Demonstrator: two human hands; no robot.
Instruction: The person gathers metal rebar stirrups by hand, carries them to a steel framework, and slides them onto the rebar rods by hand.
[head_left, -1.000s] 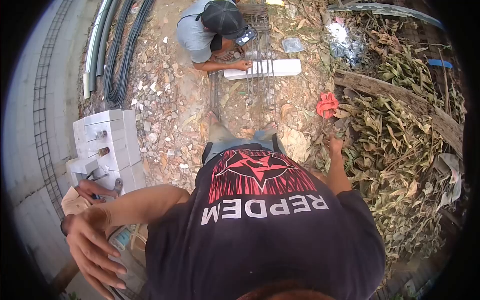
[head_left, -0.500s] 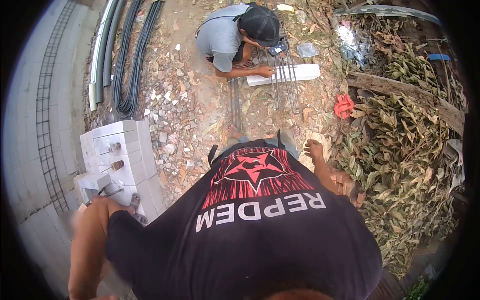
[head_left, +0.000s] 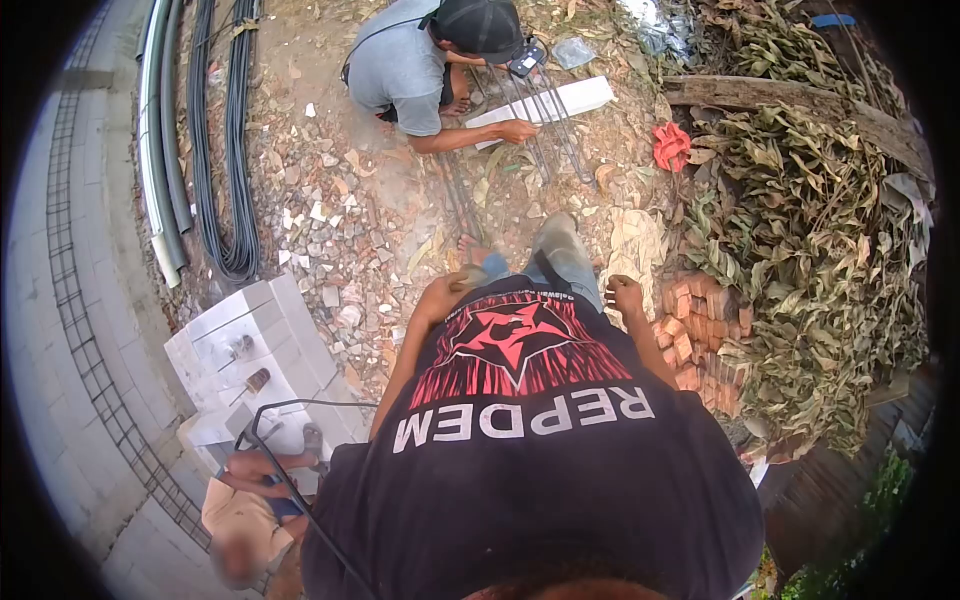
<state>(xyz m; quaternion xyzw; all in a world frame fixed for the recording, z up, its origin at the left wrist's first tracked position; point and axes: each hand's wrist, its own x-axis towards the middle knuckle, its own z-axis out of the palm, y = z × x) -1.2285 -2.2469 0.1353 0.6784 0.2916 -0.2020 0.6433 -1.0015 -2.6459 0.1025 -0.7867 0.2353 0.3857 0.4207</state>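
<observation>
My left hand [head_left: 445, 293] lies by the left front hem of my black printed shirt [head_left: 515, 480]. Its fingers point inward across the hem, and nothing shows in them. On the other side, my right hand [head_left: 625, 293] hangs beside my right thigh with loosely bent fingers and no object visible. A boot [head_left: 558, 238] on my foot shows beyond the hem, on rubble-strewn ground. Left of my body, a thin black bent bar or cable [head_left: 310, 403] passes by my left arm; its exact kind cannot be made out.
Ahead, a crouching co-worker [head_left: 400, 70] handles thin steel bars [head_left: 545, 110] over a white block [head_left: 590, 95]. White blocks [head_left: 290, 330] and another person [head_left: 245, 510] are left. Red bricks [head_left: 705, 310] and dry leaves [head_left: 800, 270] lie right; coiled cable [head_left: 205, 150] lies far left.
My left arm has swung from the far left to the front of my shirt. The view has shifted, showing more bricks and the seated person. One boot now shows ahead of the hem.
</observation>
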